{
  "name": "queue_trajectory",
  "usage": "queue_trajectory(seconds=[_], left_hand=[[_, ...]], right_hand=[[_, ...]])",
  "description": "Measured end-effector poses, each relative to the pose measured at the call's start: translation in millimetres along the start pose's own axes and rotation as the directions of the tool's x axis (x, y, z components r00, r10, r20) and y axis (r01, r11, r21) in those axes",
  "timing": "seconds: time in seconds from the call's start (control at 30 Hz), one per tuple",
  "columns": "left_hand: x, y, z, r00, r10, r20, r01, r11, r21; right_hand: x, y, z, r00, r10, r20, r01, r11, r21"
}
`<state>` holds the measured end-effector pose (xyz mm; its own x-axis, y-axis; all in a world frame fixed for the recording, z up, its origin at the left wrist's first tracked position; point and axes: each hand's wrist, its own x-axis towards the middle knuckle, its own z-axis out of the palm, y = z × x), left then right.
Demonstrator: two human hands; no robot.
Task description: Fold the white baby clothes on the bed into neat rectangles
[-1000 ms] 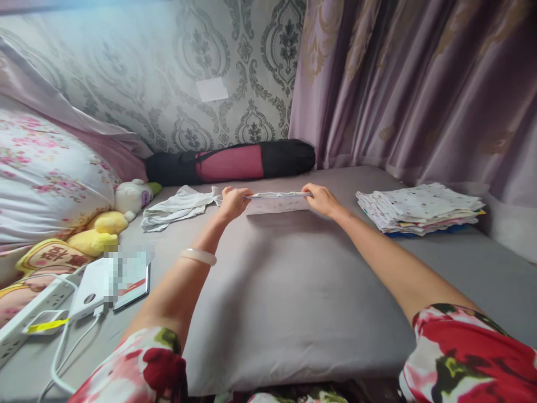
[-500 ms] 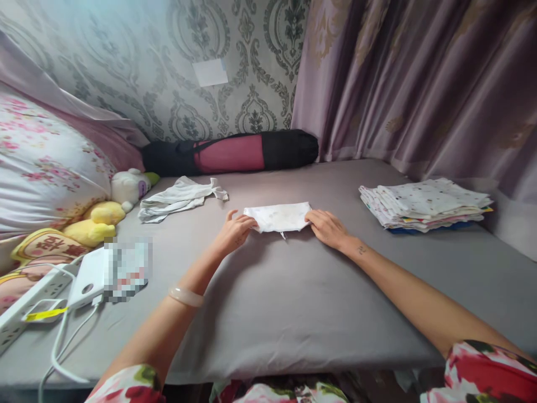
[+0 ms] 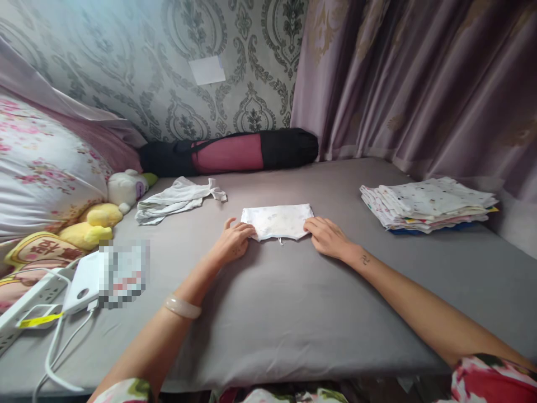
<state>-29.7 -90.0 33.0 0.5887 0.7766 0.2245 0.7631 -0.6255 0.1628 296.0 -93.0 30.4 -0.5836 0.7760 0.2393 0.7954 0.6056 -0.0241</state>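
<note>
A folded white cloth garment [image 3: 277, 219] with a faint print lies on the grey sheet [image 3: 268, 313] in front of me. From its near edge hangs a small white string or tag. My left hand [image 3: 235, 242] pinches the garment's near left corner. At the near right corner, my right hand [image 3: 327, 236] grips it the same way, fingers closed. Both hands rest low against the sheet. What exactly the garment is cannot be made out while it is folded.
A crumpled white garment [image 3: 180, 200] lies back left. To the right is a stack of folded printed clothes [image 3: 428, 204]. A black and red rolled bag [image 3: 229, 152] lies along the wall. Plush toys [image 3: 90, 226], a white power bank [image 3: 84, 280] and cables line the left.
Both hands have drawn the garment slightly toward me, and more of its top face shows, lying flatter. The view has shifted a little.
</note>
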Motion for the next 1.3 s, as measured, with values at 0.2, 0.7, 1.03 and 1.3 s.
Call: queue_trajectory(seconds=[0.2, 0.7, 1.03, 1.3], left_hand=[[15, 9, -2, 0.994, -0.102, -0.023, 0.101, 0.994, -0.039], [83, 43, 47, 0.942, -0.332, 0.054, 0.331, 0.943, 0.038], [85, 41, 51, 0.929, -0.365, 0.066, 0.365, 0.931, 0.016], [80, 40, 48, 0.934, -0.355, -0.033, 0.356, 0.934, 0.011]], right_hand=[[18, -13, -17, 0.987, 0.118, 0.109, -0.116, 0.993, -0.020], [83, -42, 41, 0.966, 0.236, 0.109, -0.251, 0.954, 0.161], [82, -41, 46, 0.959, 0.254, 0.126, -0.271, 0.950, 0.152], [82, -37, 36, 0.943, 0.296, 0.155, -0.322, 0.929, 0.185]])
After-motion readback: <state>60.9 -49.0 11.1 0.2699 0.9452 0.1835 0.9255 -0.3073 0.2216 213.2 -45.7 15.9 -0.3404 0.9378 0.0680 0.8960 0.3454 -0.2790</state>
